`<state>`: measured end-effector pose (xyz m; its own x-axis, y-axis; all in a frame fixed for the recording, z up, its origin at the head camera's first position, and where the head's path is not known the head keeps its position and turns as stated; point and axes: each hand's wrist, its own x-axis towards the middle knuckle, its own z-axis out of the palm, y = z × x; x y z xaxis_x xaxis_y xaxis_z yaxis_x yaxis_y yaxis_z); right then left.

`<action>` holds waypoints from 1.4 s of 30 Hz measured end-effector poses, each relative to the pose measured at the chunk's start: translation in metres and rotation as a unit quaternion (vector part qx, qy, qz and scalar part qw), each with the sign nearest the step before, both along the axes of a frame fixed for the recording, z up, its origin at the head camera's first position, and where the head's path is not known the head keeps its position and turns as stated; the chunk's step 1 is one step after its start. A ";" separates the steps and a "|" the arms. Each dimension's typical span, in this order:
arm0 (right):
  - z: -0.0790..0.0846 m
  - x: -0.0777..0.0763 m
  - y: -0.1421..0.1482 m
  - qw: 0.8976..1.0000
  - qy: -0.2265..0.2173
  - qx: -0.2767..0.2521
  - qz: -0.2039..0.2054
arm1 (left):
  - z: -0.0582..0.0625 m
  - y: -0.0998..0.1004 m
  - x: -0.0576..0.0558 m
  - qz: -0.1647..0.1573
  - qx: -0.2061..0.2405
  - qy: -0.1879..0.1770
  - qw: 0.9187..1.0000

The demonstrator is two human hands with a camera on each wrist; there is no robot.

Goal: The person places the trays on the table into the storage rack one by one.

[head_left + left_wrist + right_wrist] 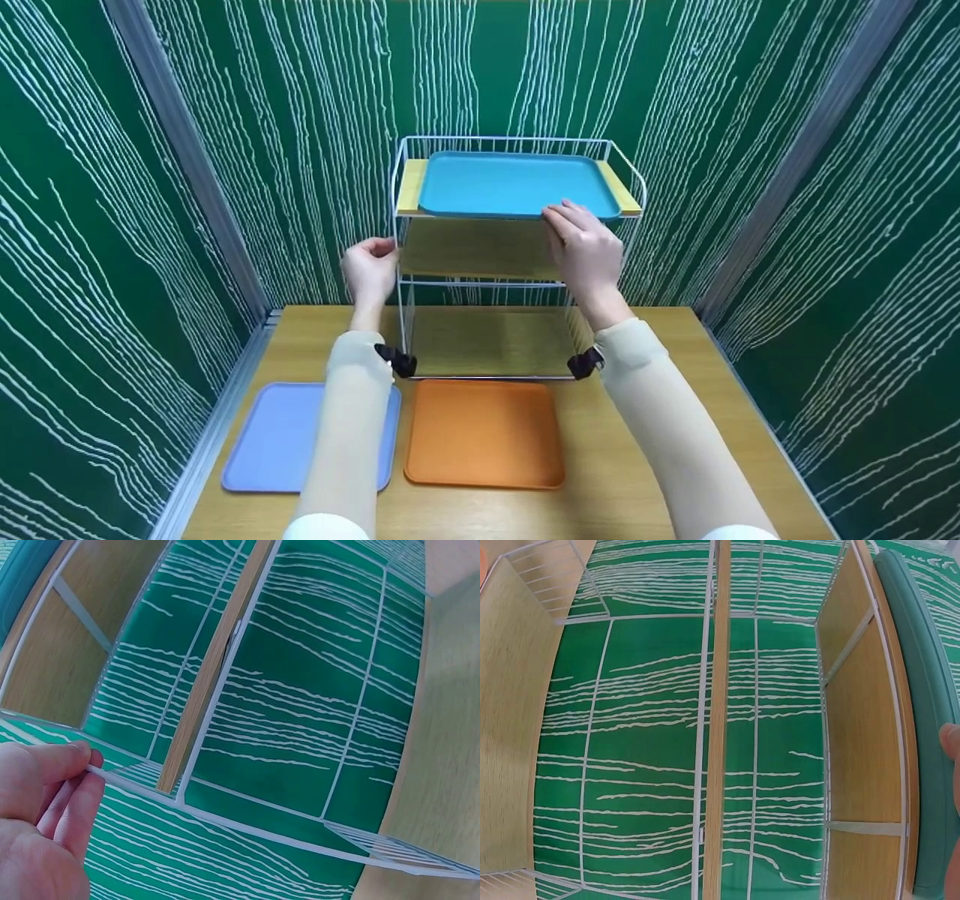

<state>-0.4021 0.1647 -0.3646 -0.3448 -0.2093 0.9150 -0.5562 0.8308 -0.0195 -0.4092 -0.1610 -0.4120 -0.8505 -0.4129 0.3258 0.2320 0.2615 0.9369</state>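
Note:
A blue tray lies flat on the top wooden shelf of a white wire rack. At the right part of its front rim is my right hand, with bent fingers over the edge. In the right wrist view, fingertips lie against the tray's outer side; the rest of that hand is out of frame. My left hand pinches the rack's left front post between thumb and fingers, below the top shelf. The left wrist view shows this hold on the white wire post up close.
A lavender tray lies on the wooden table at the front left, partly behind my left forearm. Beside it is an orange tray, in front of the rack. Green walls with white lines enclose the table.

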 end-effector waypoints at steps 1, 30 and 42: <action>0.000 -0.001 0.000 1.000 -0.002 -0.002 0.001 | 0.000 0.000 0.000 0.002 -0.001 -0.001 1.000; -0.003 -0.003 0.001 0.999 -0.001 -0.035 0.003 | -0.002 0.003 0.000 0.001 0.007 -0.005 1.000; -0.038 0.008 0.011 0.986 0.060 -0.123 0.094 | -0.002 -0.001 -0.001 -0.005 0.004 -0.016 1.000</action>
<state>-0.3942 0.1759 -0.4026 -0.2079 -0.0259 0.9778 -0.7103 0.6912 -0.1328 -0.4100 -0.1625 -0.4136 -0.8649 -0.4064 0.2946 0.2041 0.2513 0.9461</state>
